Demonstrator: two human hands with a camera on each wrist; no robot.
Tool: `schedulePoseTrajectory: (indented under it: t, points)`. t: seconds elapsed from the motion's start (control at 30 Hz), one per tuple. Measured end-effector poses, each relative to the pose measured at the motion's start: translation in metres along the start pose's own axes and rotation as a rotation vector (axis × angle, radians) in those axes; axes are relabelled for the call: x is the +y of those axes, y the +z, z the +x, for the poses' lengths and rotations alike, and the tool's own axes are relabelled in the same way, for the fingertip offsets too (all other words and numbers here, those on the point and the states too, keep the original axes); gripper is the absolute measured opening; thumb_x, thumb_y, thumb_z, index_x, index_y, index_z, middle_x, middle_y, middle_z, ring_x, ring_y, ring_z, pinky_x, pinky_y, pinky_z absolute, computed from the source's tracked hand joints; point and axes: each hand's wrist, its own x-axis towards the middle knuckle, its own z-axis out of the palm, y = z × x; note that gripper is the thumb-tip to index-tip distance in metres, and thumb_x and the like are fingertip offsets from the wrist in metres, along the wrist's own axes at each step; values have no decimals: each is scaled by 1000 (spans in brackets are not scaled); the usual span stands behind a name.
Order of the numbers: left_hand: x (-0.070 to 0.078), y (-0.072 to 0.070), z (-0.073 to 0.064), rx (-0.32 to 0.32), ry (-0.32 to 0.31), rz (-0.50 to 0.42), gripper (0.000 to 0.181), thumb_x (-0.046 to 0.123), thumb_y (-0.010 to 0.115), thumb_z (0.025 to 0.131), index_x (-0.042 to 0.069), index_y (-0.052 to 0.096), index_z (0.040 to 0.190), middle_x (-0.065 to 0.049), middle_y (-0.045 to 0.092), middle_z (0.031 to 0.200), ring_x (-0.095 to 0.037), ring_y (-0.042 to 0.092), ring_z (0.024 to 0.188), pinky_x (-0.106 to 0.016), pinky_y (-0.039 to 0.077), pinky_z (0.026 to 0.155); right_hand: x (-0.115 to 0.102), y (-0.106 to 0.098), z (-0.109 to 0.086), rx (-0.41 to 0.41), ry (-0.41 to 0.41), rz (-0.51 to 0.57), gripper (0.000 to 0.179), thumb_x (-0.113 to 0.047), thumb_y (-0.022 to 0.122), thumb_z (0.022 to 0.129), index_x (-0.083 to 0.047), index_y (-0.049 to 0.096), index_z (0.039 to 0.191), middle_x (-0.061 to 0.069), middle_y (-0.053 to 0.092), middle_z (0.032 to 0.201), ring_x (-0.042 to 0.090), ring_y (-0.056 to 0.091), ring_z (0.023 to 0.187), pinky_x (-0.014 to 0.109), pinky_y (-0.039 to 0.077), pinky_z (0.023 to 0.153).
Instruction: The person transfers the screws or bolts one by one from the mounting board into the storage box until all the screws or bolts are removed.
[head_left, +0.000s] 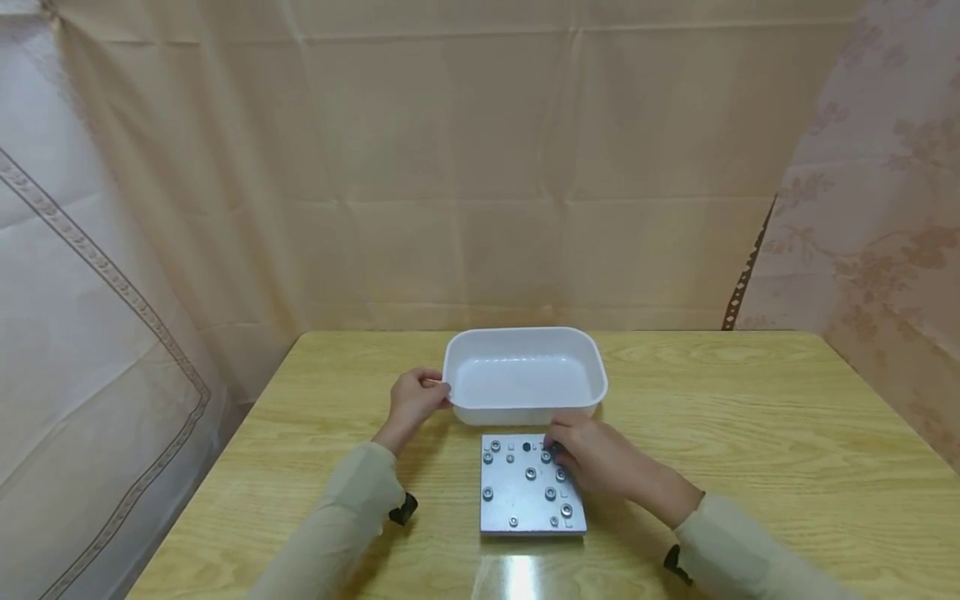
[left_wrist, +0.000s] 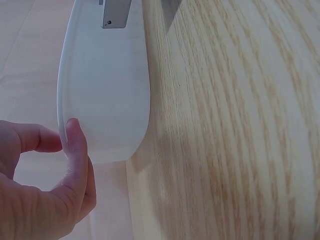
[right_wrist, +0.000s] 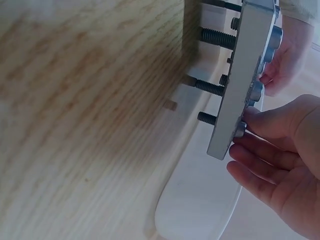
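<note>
The left hand (head_left: 414, 400) pinches the left end of a white tub (head_left: 525, 385), with its thumb and fingers bent close around the edge. The tub sits on the far side of a wooden table (head_left: 712, 417), near the middle.

A flat gray metal plate (head_left: 517, 504) is just on the near side of the tub. Many round bolts (head_left: 531, 473) poke up from its top, and the right wrist view shows their dark ends sticking out below it.

The right hand (head_left: 600, 457) is at the far right corner of the plate. Its thumb and fingers are almost closed and pinch one bolt head (right_wrist: 241, 131) there.

Both arms wear pale sleeves (head_left: 330, 517). A tan cloth (head_left: 450, 167) hangs behind the table.
</note>
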Motion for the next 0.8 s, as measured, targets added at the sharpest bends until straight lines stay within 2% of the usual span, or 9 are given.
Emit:
schedulePoseTrajectory:
  t: [0.23,0.43,0.8]
  points:
    - [0,0,1,-2,8,0,31,5,62,82,-9,61,109,-19,66,89,-14,67,63,-38,65,75,2,-1,4,10,-79,-77,16,-1,70,80,-9,70,94,0,65,90,10,61,83,21,60,72]
    - [1,0,-1,2,-3,10,31,6,62,83,-8,61,110,-22,68,94,-15,68,64,-38,65,77,4,1,7,20,-157,-142,17,1,70,80,-10,70,93,0,66,91,10,61,84,21,60,74]
    - [0,0,-2,4,1,-9,30,4,62,82,-10,61,109,-22,68,91,-12,66,60,-38,65,75,3,-3,9,-27,-173,-148,20,1,71,79,-8,69,96,1,67,93,12,65,86,18,60,76]
